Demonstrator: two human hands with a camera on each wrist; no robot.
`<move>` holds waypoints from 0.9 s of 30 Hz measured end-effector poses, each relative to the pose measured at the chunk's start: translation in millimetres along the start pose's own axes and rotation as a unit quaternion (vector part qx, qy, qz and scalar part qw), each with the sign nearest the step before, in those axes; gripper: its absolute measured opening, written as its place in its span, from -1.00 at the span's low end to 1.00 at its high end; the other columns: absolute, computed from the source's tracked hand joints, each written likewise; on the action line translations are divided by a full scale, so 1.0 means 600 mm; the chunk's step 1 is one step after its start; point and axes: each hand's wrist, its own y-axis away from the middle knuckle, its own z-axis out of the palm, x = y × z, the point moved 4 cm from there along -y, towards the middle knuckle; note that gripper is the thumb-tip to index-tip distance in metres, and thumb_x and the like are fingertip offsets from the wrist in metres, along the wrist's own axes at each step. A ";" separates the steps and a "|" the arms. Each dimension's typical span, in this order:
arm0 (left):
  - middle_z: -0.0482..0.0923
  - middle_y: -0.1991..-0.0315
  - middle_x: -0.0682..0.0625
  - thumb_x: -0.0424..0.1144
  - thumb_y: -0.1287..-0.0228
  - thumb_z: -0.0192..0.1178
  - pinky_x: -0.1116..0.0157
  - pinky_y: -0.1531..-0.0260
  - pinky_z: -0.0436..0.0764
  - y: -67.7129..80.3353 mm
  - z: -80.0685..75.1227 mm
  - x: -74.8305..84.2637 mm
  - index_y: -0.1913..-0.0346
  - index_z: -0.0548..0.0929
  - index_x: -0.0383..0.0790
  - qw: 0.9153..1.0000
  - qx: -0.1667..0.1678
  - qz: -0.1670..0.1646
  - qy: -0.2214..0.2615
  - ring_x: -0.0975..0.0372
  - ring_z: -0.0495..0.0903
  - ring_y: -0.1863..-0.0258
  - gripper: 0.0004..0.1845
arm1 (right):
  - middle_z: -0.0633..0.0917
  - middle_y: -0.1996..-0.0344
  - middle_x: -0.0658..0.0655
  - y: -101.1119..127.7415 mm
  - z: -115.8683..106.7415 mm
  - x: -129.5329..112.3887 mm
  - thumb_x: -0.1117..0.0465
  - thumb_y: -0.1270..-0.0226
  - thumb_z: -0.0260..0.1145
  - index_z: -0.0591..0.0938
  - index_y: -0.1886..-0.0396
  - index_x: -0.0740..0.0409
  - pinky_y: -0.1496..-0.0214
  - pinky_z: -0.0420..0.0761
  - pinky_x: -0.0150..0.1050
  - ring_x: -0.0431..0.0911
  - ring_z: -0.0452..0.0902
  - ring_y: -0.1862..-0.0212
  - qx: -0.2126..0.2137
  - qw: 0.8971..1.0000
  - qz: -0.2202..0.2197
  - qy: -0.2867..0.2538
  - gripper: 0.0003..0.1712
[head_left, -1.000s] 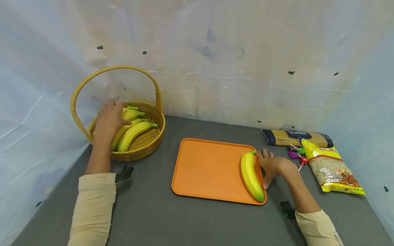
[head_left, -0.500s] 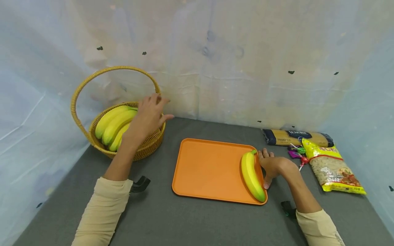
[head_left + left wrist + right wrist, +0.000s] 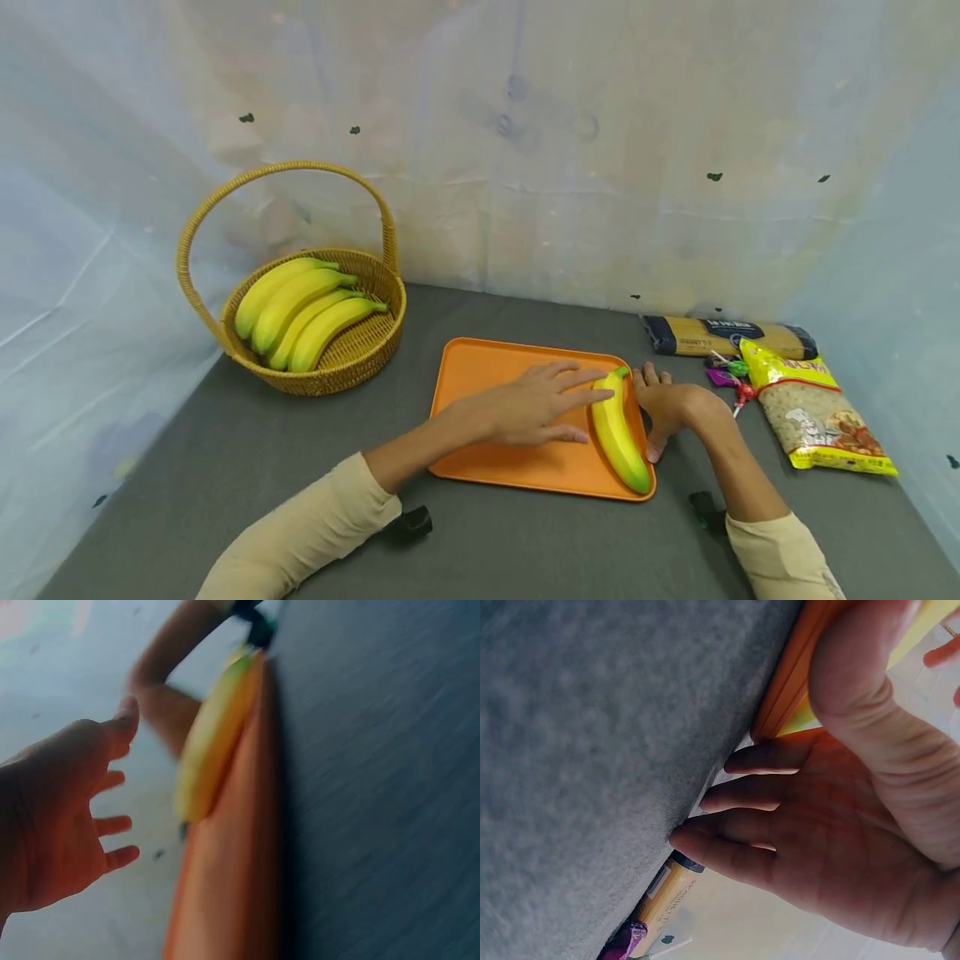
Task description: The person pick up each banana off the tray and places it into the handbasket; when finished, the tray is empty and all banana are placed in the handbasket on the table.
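A yellow banana (image 3: pixel 618 433) with green ends lies along the right side of an orange tray (image 3: pixel 476 375). My left hand (image 3: pixel 528 408) hovers over the tray with fingers spread, their tips overlapping the banana in the head view. The left wrist view shows a gap between that hand (image 3: pixel 67 802) and the banana (image 3: pixel 214 742). At the tray's right edge is my right hand (image 3: pixel 667 408), thumb apart from the other fingers. Seen from the right wrist, this hand (image 3: pixel 840 832) has extended fingers beside the tray rim (image 3: pixel 787 682) and grips nothing.
A wicker basket (image 3: pixel 375 358) with a tall handle stands at the back left, with several bananas (image 3: pixel 292 304) side by side in it. On the right lie a spaghetti pack (image 3: pixel 727 337), lollipops (image 3: pixel 744 392) and a yellow bag (image 3: pixel 817 417). A pale sheet (image 3: pixel 525 167) hangs behind.
My left hand has left the bananas in the basket and swung right and nearer, over the tray. My right hand and the banana on the tray stay in place.
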 end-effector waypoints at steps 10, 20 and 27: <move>0.06 -0.70 0.07 0.19 -0.69 -0.27 0.12 -0.56 0.33 -0.021 0.066 0.036 -0.66 0.11 0.41 0.996 -0.074 0.047 -0.032 0.05 0.27 -0.56 -0.43 | -0.23 -0.58 0.70 0.024 -0.004 -0.017 -0.08 0.15 0.76 -0.11 -0.62 0.58 -0.49 -0.03 0.62 0.64 -0.27 -0.58 0.017 1.000 -0.006 0.017 0.63; 0.44 -0.33 0.00 0.19 -0.60 -0.04 0.21 -0.02 0.63 -0.007 0.031 0.006 -0.01 0.70 0.16 0.995 0.023 -0.084 -0.039 0.04 0.44 -0.30 -0.65 | -0.26 -0.60 0.66 0.020 -0.011 -0.017 -0.07 0.15 0.75 -0.16 -0.64 0.54 -0.51 -0.03 0.59 0.60 -0.33 -0.61 0.018 1.000 -0.014 0.002 0.66; 0.59 -0.14 -0.07 -0.17 -0.56 0.22 0.35 0.10 0.62 0.005 0.017 -0.012 -0.35 0.53 -0.09 0.985 0.043 -0.156 -0.060 0.11 0.58 0.01 -0.61 | -0.27 -0.60 0.66 0.025 -0.006 -0.015 -0.05 0.12 0.75 -0.17 -0.63 0.55 -0.52 -0.04 0.59 0.59 -0.33 -0.61 0.012 1.000 -0.010 0.001 0.64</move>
